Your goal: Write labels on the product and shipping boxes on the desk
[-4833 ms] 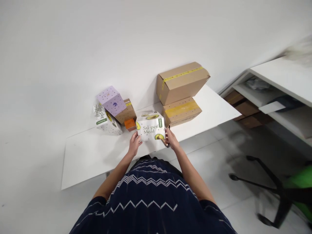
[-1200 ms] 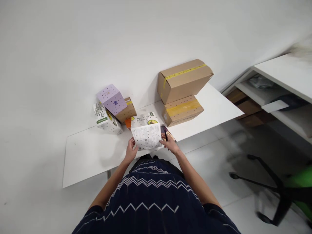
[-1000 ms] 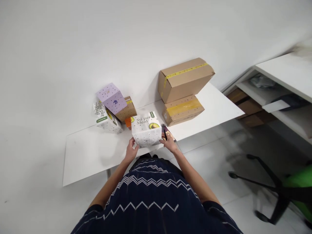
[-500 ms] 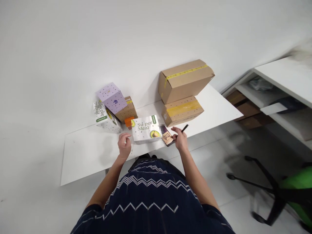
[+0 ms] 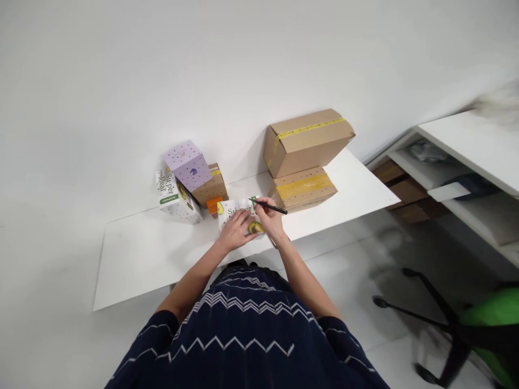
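Note:
A white "Su-per Meal" box (image 5: 224,217) with avocado pictures lies near the table's front edge. Flat on its top rests my left hand (image 5: 236,229), fingers stretched out and holding nothing. My right hand (image 5: 271,219) grips a black pen (image 5: 272,206) over the box's right end, the pen's tip pointing left near the top edge of the box. Whether the tip touches the box I cannot tell. Mostly hidden under my right wrist is the phone (image 5: 274,244). Just behind the box's left corner sits a small orange box (image 5: 217,206).
At the left, a second Su-per Meal box (image 5: 178,200), a lilac box (image 5: 192,170) and a small brown carton (image 5: 214,186) lean together. Two taped cardboard boxes stand right, a larger one (image 5: 308,143) behind a smaller one (image 5: 304,189). A shelf unit (image 5: 466,140) and wheeled chair (image 5: 458,324) are further right.
My left hand has moved from beside the white box onto its top. My right hand has left the phone and come left over the box, with the pen now pointing left.

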Demonstrator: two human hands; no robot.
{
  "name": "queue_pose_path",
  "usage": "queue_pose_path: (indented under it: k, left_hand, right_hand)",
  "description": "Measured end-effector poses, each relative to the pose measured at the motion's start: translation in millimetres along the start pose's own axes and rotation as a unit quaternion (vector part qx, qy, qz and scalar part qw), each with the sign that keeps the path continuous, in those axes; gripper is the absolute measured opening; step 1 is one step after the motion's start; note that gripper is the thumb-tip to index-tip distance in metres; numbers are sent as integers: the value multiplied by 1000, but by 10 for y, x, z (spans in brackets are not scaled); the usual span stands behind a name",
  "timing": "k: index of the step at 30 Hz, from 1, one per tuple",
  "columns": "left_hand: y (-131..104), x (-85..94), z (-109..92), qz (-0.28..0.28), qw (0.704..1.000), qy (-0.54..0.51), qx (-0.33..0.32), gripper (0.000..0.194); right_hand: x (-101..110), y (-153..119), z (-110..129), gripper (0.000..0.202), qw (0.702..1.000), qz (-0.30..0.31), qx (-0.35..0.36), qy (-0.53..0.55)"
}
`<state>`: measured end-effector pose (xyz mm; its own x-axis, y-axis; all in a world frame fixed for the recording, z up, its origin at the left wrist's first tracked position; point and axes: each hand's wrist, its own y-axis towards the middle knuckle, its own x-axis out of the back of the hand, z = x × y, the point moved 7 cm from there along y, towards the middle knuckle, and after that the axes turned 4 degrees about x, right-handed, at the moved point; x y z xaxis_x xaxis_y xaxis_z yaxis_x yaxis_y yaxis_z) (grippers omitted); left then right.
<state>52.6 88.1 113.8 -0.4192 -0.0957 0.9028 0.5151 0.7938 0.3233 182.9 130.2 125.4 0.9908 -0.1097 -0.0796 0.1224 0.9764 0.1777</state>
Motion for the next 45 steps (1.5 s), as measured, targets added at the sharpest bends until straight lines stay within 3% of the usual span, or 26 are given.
queue_pose_path:
  k: [5,15,29,36,40,43,45]
  left_hand:
    - [-13,-43,23,22,1000,7,11,58]
    - [-14,-24,6,12,1000,-16,14,57]
    - [-23,-64,29,16,999,-21,26,57]
    - [-19,-68,41,20,999,-30,33,56]
    - [-21,-22,17,3,999,-25,24,52]
    - [-28,7,-5,-14,999,-13,28,49]
    - [-36,25,-12,-32,999,-6,40,49]
  right_hand:
    - [-96,41,-208,14,995,-4,36,-97]
    - [-128,33,-163,23,980,22,67,-184]
    - [-154,43,-143,21,972,39,74,-218]
    - [-145,48,-151,22,981,38,51,-182]
    - [16,32,-258,28,996,-42,-28,-70]
    - [314,-27,-357,34,990,-122,-70,-6]
    - [560,-90,-455,40,985,-145,-91,-29]
